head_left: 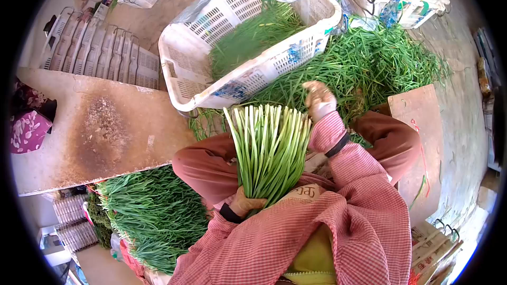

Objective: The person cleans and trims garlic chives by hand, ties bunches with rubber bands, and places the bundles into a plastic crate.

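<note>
My left hand (247,201) is wrapped round the lower, leafy part of a large bunch of green stalks (269,148). The bunch fans out over my lap, its pale cut ends pointing away from me toward the crate. Just right of those pale ends, my right hand (319,100) is raised with its fingers bent; whether it pinches something small cannot be made out. Beyond the hands stands a white plastic crate (253,76) with loose green leaves (259,31) inside. A heap of loose green leaves (369,68) lies behind and beside my right hand.
A stained board (105,126) lies at the left, with a dense pile of green stalks (158,216) below it. Stacked white crates (100,47) stand at the upper left, another crate (406,0) at the upper right. A brown board (420,148) is right of my knee.
</note>
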`<state>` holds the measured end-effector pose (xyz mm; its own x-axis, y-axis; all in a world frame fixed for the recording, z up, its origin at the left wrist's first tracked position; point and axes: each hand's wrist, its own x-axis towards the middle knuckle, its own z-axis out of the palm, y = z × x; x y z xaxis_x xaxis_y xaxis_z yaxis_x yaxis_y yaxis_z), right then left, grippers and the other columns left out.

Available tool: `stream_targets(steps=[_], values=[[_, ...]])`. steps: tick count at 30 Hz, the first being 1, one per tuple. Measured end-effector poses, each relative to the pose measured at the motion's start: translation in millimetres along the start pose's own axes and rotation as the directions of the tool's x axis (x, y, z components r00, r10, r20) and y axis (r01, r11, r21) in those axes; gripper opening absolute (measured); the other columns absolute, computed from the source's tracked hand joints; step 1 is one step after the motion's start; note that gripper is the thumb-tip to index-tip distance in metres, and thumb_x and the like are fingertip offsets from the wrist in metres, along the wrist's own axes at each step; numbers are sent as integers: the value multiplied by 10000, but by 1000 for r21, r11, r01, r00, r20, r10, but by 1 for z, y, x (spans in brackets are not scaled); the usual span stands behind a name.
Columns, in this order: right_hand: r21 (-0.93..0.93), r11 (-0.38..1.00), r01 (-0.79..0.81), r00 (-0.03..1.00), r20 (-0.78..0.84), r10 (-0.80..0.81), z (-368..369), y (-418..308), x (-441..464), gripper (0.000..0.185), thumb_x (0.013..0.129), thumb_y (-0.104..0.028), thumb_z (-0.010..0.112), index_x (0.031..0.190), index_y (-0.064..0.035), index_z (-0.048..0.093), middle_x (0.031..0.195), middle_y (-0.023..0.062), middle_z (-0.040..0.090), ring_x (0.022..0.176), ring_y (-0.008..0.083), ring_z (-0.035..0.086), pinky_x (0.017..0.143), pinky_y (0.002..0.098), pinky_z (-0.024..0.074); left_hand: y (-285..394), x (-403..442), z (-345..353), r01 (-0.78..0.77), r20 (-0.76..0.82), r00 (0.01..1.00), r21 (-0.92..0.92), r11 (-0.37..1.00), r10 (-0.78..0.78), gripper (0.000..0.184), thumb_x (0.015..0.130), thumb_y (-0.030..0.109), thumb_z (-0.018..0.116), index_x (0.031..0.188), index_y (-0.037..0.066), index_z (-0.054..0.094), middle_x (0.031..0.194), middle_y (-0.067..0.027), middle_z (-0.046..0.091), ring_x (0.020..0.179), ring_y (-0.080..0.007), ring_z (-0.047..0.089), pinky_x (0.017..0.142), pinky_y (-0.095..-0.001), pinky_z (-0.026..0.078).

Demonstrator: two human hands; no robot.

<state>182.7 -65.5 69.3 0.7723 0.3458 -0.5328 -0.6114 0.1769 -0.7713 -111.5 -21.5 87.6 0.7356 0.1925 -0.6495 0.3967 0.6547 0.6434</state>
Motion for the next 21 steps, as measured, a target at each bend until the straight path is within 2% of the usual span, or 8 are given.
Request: stream_targets(steps=[5, 6, 9, 10, 13, 15, 18, 21], values=[[-273, 742, 613, 790, 227, -569, -47, -22, -17, 124, 857, -145, 526, 912, -82, 617, 619, -3, 578, 529, 82, 499, 490, 192, 421, 7, -2, 5, 35, -14, 999, 0, 999, -35, 515, 634, 0, 717, 1108, 8, 517, 1025, -77, 596, 910, -174, 564, 836, -313, 438], [-490, 669, 559, 821, 444, -360, -44, -44, -41, 179, 841, -202, 544, 963, -91, 611, 800, 58, 592, 712, 140, 530, 631, 262, 443, 7, -1, 6, 30, -20, 999, 4, 1000, -30, 512, 632, -8, 714, 1105, 8, 518, 1022, -76, 596, 905, -170, 565, 835, -310, 439], [-597, -171, 783, 579, 802, -148, -31, -46, -69, 408, 780, -397, 573, 1091, -134, 584, 1295, 132, 394, 1211, 269, 326, 978, 451, 282, 9, 2, 12, 21, -28, 999, 24, 1000, -20, 506, 627, -26, 709, 1096, 8, 523, 1009, -72, 600, 888, -162, 568, 825, -303, 444], [-624, -173, 762, 610, 781, -132, -29, -31, -64, 474, 674, -428, 655, 1062, -159, 613, 1374, 68, 293, 1294, 302, 153, 1024, 459, 162, 10, 1, 14, 16, -33, 999, 42, 999, -15, 502, 623, -34, 706, 1089, 8, 527, 1001, -70, 602, 876, -159, 571, 817, -300, 448], [-488, 144, 861, 505, 854, -128, -22, -3, -39, 166, 682, -209, 686, 833, -144, 656, 1157, 104, 538, 1226, 269, 330, 1037, 406, 207, 7, -2, 12, 13, -83, 996, 73, 997, -7, 497, 616, -35, 708, 1078, 11, 532, 984, -65, 607, 851, -154, 576, 801, -297, 457], [-476, 733, 486, 860, 412, -302, -11, -16, -25, 85, 658, -32, 677, 685, -101, 637, 977, 52, 614, 1097, 217, 457, 1001, 350, 312, 9, -5, 15, -2, -105, 994, 68, 998, 9, 495, 616, -27, 712, 1076, 15, 534, 974, -66, 610, 840, -149, 577, 782, -292, 463], [-475, 638, 606, 793, 417, -444, -28, -30, -5, 129, 737, -61, 612, 863, -87, 613, 1091, 58, 554, 1088, 172, 437, 954, 268, 348, 13, -5, 17, 7, -117, 993, 142, 990, 10, 473, 616, -18, 715, 1056, 14, 543, 958, -65, 613, 829, -147, 577, 772, -285, 463], [-482, 40, 875, 480, 858, -184, -13, -34, -52, 188, 789, -288, 543, 944, -210, 614, 1318, 30, 343, 1263, 250, 157, 1030, 379, 168, 12, -1, 21, 5, -123, 992, 205, 979, 20, 444, 618, -14, 714, 1031, 12, 552, 940, -58, 617, 810, -145, 578, 763, -282, 464]])
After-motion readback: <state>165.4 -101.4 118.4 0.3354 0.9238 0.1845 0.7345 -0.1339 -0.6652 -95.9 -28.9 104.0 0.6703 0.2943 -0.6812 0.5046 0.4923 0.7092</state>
